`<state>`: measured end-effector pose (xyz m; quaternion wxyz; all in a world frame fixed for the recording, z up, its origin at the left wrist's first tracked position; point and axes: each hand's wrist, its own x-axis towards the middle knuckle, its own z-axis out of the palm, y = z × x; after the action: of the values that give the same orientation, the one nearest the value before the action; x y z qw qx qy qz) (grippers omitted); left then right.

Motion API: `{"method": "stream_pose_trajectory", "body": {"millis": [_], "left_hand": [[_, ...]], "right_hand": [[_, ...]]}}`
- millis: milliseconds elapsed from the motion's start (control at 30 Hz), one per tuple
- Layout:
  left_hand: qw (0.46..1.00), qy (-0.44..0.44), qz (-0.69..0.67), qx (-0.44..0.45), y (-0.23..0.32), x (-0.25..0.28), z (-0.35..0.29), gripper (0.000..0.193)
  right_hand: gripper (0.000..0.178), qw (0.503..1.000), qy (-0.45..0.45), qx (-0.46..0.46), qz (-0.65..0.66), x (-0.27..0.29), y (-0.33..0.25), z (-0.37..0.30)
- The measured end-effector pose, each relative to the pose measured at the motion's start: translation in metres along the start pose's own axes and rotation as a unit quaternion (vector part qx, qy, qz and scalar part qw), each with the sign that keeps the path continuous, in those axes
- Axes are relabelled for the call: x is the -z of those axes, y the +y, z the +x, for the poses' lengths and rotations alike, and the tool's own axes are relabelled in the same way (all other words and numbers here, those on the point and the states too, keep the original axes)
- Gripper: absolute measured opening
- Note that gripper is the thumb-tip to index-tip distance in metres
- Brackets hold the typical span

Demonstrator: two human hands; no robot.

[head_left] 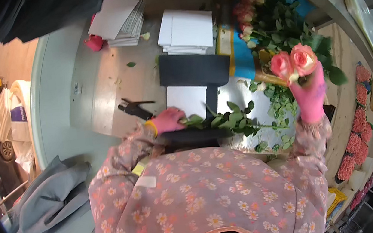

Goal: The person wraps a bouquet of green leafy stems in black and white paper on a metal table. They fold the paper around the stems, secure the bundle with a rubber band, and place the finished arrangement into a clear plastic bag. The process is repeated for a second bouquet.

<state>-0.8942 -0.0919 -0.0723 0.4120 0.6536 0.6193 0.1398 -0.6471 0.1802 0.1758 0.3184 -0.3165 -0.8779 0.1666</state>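
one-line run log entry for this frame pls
left hand: shut on leafy stems lying on bench | right hand: raised, shut on pink roses | black shears: untouched, beside left hand

Worn wood worktable point(113, 86) w/ pale grey edge point(49, 100); wood shelf point(345, 78) on right; daylit.

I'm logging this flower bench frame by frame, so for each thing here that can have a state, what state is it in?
left hand: gloved pink, closed on the leafy stems.
leafy stems: lying across the bench, held at one end.
right hand: gloved pink, raised, gripping the pink roses.
pink roses: two blooms, open, held upright together.
black shears: lying on the bench, untouched.
white paper stacks: lying flat, piled.
grey jacket: crumpled, lying loose.
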Motion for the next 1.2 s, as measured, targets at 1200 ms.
{"method": "stream_pose_trajectory", "body": {"millis": [1200], "left_hand": [[0.993, 0.069, -0.011, 0.094, 0.009, 0.024, 0.011, 0.049]], "right_hand": [[0.037, 0.771, -0.628, -0.091, 0.06, -0.151, 0.071, -0.051]]}}
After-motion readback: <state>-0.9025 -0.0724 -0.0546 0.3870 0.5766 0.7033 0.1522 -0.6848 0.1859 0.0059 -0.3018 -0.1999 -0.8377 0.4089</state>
